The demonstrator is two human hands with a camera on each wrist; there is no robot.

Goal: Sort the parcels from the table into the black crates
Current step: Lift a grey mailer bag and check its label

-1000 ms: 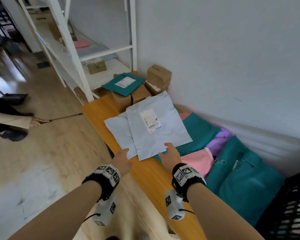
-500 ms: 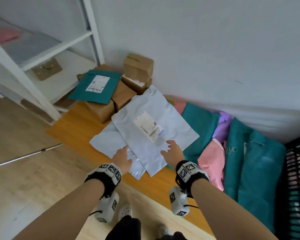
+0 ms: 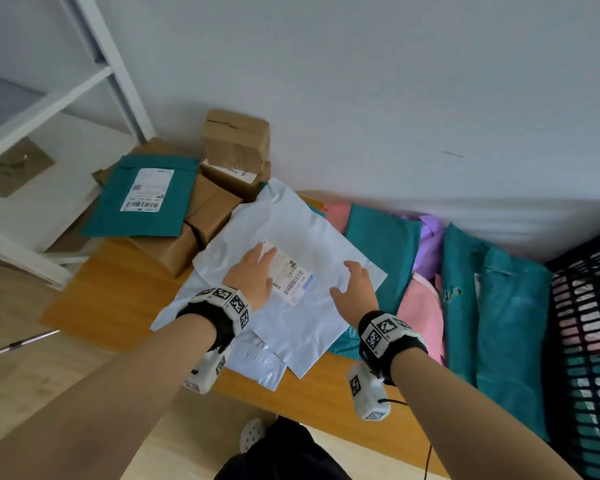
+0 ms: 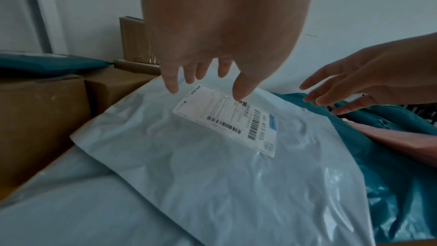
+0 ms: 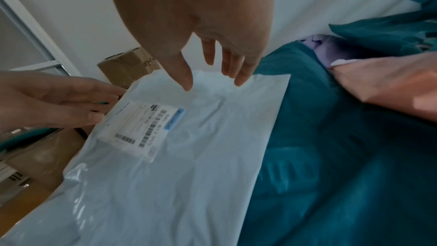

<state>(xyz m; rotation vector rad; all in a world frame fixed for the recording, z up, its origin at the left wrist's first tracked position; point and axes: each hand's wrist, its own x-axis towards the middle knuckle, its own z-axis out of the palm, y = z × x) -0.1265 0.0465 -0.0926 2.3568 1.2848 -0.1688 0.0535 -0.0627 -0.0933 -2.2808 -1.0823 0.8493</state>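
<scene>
A pale grey poly mailer (image 3: 291, 237) with a white barcode label (image 3: 290, 277) lies on top of the pile on the wooden table (image 3: 118, 292). My left hand (image 3: 257, 268) is spread over the label's left end, its fingers (image 4: 171, 85) straight and just above the plastic; contact is unclear. My right hand (image 3: 355, 282) hovers over the mailer's right half, its fingers (image 5: 240, 79) loosely spread and holding nothing. A second grey mailer (image 3: 257, 362) lies underneath. The black crate (image 3: 586, 341) stands at the far right.
Teal mailers (image 3: 510, 323), a pink one (image 3: 423, 317) and a purple one (image 3: 430, 244) lie between the grey mailer and the crate. Cardboard boxes (image 3: 236, 143) and a labelled teal mailer (image 3: 142, 199) are stacked at the back left. A white rack (image 3: 118, 64) stands left of the table.
Both hands have moved forward from the grey mailer's near edge to over its middle. The head view has swung closer and to the right.
</scene>
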